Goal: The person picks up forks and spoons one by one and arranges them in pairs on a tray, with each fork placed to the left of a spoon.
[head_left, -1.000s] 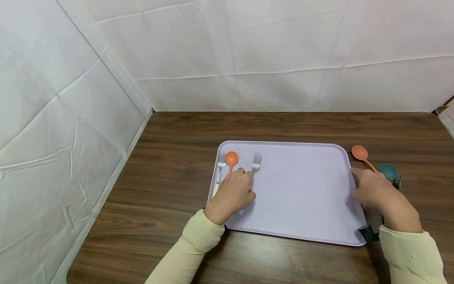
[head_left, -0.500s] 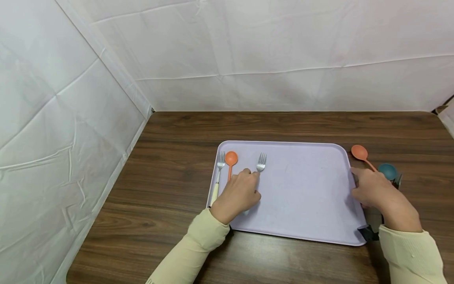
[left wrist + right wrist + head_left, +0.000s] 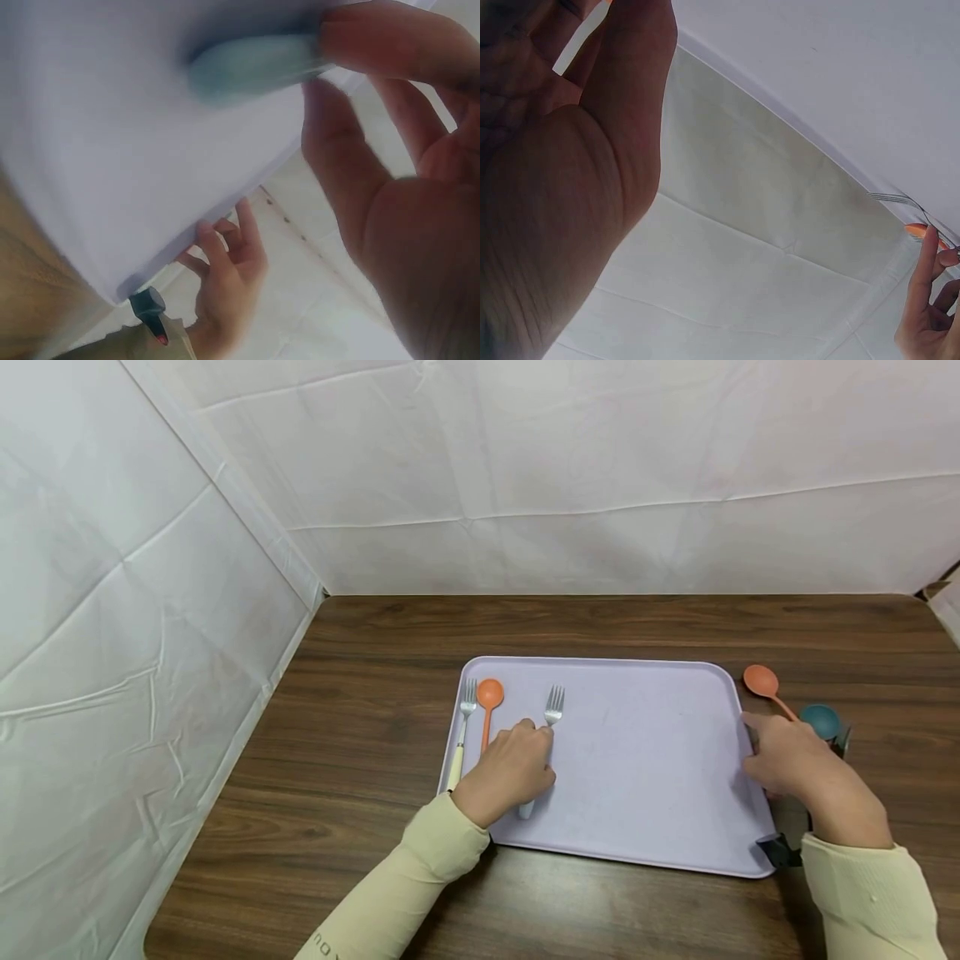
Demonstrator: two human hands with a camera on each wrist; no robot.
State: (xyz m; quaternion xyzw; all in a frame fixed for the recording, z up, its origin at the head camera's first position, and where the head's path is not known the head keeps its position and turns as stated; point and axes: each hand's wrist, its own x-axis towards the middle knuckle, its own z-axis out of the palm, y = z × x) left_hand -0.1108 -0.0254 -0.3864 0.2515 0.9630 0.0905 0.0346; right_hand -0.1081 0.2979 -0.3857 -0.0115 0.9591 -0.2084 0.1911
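Observation:
My left hand [image 3: 513, 768] pinches a fork [image 3: 554, 706] with metal tines, over the left part of a lilac tray [image 3: 637, 760]. In the left wrist view the fork's pale blue-green handle [image 3: 251, 69] sits between thumb and finger. To the left, a cream-handled fork [image 3: 468, 706] lies along the tray's left side, beside an orange spoon [image 3: 491, 695] partly covered by the hand. At the tray's right rim rests my right hand [image 3: 798, 764], fingers touching the edge and fairly straight in the left wrist view.
Right of the tray, an orange spoon [image 3: 761, 681] and a teal spoon [image 3: 820, 722] lie on the brown wooden table [image 3: 360, 710], partly behind the right hand. A dark utensil there is mostly hidden. White sheeting [image 3: 570, 477] stands behind and at the left.
My left hand has moved slightly right with the fork, mostly in the first half second, widening the gap to the orange spoon. The right hand has not visibly moved.

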